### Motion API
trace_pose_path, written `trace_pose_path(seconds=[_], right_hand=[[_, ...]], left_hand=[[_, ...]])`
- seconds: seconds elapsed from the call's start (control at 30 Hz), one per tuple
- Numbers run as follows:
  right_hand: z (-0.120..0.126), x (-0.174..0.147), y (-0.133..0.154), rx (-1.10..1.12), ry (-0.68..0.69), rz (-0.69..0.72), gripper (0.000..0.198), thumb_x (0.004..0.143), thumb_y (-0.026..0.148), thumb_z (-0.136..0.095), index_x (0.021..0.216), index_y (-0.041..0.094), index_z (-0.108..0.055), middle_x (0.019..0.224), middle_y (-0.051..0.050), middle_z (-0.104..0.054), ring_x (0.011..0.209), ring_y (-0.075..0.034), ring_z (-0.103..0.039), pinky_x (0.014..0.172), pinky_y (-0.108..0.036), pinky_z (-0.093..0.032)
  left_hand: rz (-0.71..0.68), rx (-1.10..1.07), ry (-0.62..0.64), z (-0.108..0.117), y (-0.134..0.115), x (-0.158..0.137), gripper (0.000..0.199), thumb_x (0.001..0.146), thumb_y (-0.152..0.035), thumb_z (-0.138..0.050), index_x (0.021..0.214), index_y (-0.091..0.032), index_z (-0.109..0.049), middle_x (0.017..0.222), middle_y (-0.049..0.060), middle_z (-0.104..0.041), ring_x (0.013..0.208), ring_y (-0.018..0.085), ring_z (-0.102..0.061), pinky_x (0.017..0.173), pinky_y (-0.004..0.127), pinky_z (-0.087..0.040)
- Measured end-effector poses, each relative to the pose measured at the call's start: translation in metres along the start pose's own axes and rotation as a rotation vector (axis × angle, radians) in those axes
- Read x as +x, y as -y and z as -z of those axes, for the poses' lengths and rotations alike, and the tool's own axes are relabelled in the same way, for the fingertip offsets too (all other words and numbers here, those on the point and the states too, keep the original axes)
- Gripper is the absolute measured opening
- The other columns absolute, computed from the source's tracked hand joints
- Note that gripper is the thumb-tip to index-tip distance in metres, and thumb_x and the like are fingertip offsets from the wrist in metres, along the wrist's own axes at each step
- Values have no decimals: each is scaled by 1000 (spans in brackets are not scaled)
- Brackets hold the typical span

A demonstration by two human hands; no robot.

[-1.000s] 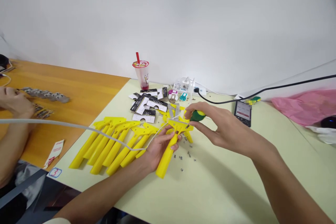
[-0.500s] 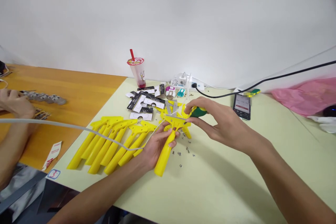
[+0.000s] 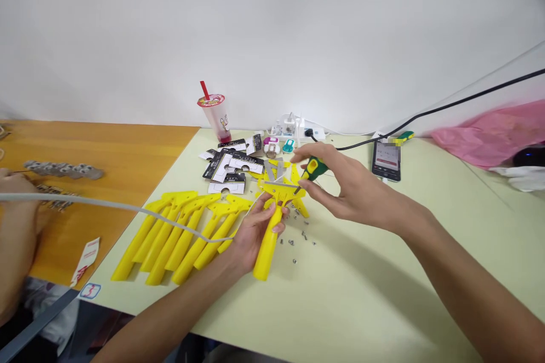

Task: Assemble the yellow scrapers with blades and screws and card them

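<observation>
My left hand point(image 3: 254, 236) is closed around the neck of a yellow scraper point(image 3: 268, 247), which has a metal blade strip along its wide head. In my right hand point(image 3: 355, 190) is a short green and yellow screwdriver point(image 3: 315, 168), pinched between thumb and fingers. Its shaft points down at the right end of the scraper's head. Loose small screws point(image 3: 292, 243) lie on the table just right of the scraper. More yellow scraper parts point(image 3: 298, 173) and grey metal plates point(image 3: 269, 171) lie behind the head, partly hidden by it.
Several yellow scraper handles point(image 3: 170, 244) lie in a row at left. Black and white cards point(image 3: 227, 183), a drink cup point(image 3: 217, 119), a power strip point(image 3: 319, 133) and a phone point(image 3: 386, 160) stand or lie behind. A cable point(image 3: 149, 211) crosses the foreground. A co-worker's hand point(image 3: 17, 195) is at far left.
The screwdriver has turned and tilted in my right hand, showing more of its yellow part and its shaft. My right-hand fingers have shifted around it. The camera view has moved slightly.
</observation>
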State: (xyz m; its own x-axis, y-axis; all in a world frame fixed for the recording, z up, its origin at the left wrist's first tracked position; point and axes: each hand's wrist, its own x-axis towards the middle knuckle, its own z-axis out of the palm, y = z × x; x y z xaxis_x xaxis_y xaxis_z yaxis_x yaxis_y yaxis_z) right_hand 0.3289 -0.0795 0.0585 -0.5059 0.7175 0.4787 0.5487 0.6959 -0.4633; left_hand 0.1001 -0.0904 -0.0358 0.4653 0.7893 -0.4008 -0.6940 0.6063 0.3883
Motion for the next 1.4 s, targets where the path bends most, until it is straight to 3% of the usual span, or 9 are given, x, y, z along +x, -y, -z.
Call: trace_pose_path(seconds=[0.3,0.4,0.57,0.73,0.87,1.0,1.17,1.3,1.4], right_hand=[[0,-2,1,30,-26,13,40,106,30,-63,144,31,-53,135,-10,-69,118,-28,-73,100,-47,-62],[0,-2,2,66,6,-5,48,106,25,-59,152,33,-47,146,-11,-63,127,-28,-70,105,-48,-60],[-1,-1,-1,13,-70,38,38,106,30,-64,142,33,-51,131,-8,-70,114,-27,-74,100,-46,-62],[0,-1,-1,67,-6,-19,44,108,27,-58,149,34,-43,146,-12,-63,122,-27,-72,103,-48,-61],[-2,-2,-2,22,-62,43,36,107,29,-63,140,33,-51,128,-8,-70,109,-25,-74,97,-46,-62],[-2,-2,-2,44,-15,43,49,105,23,-62,151,32,-45,143,-11,-65,124,-27,-70,106,-47,-59],[0,-3,-4,11,-106,54,37,104,26,-68,138,32,-54,123,-6,-72,102,-23,-75,93,-41,-63],[1,-2,-3,36,-38,16,47,104,23,-65,147,32,-48,140,-11,-66,120,-28,-72,99,-46,-62],[0,-2,-4,29,-93,49,38,105,25,-65,140,32,-53,133,-9,-69,114,-26,-74,95,-44,-62]], left_hand=[[22,32,-27,-4,-2,-2,46,84,-5,-81,115,-26,-55,108,6,-66,71,11,-65,53,17,-44],[10,8,-8,-2,-2,-1,46,85,-3,-80,116,-25,-55,113,8,-67,76,12,-67,54,17,-44],[15,-7,-7,-1,-3,-2,45,85,-4,-80,116,-25,-55,109,7,-65,83,15,-70,53,17,-43],[-8,-38,21,1,-3,-1,45,86,-1,-78,118,-25,-55,116,9,-65,88,15,-70,55,17,-45],[3,-10,-3,-2,-3,-2,47,85,-3,-80,117,-25,-55,111,7,-65,83,14,-70,54,16,-44],[25,33,-47,-7,-3,-5,45,85,-5,-81,115,-25,-54,109,6,-65,73,12,-66,52,17,-43],[12,26,-14,-5,-3,-4,40,88,-4,-75,116,-24,-54,108,7,-64,71,11,-65,53,17,-44],[26,41,-20,-3,-3,-3,39,91,-6,-74,120,-25,-54,108,8,-65,65,9,-61,53,17,-45],[22,13,-35,-4,-4,-4,42,89,-4,-75,119,-25,-54,108,7,-64,67,10,-62,53,17,-44]])
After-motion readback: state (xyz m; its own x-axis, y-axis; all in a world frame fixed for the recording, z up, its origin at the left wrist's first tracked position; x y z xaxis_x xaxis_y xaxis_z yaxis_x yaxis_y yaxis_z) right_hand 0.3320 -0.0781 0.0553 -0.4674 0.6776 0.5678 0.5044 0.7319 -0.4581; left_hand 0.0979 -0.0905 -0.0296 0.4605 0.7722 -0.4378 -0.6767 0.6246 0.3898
